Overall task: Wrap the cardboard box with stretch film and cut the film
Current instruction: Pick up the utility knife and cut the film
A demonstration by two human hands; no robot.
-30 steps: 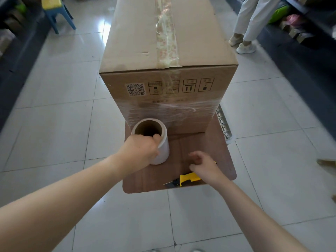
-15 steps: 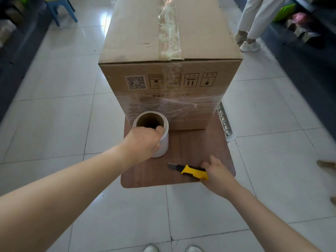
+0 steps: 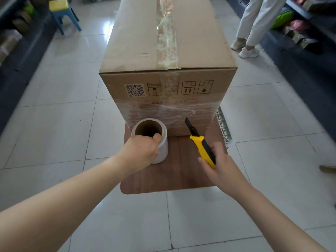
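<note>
A long cardboard box lies on a low wooden board. Clear stretch film bands the lower part of its near end. The film roll stands upright on the board just in front of the box. My left hand grips the roll's top rim, thumb inside the core. My right hand holds a yellow and black utility knife above the board. Its blade points up and away, the tip close to the film between roll and box.
A person in light trousers and white shoes stands at the back right. A blue stool with a yellow seat is at the back left. Dark shelving lines both sides. A white plastic rack pokes out right of the box.
My right hand has picked the knife up off the board and raised it, turning the blade toward the film at the box. My left hand has kept its grip on the roll.
</note>
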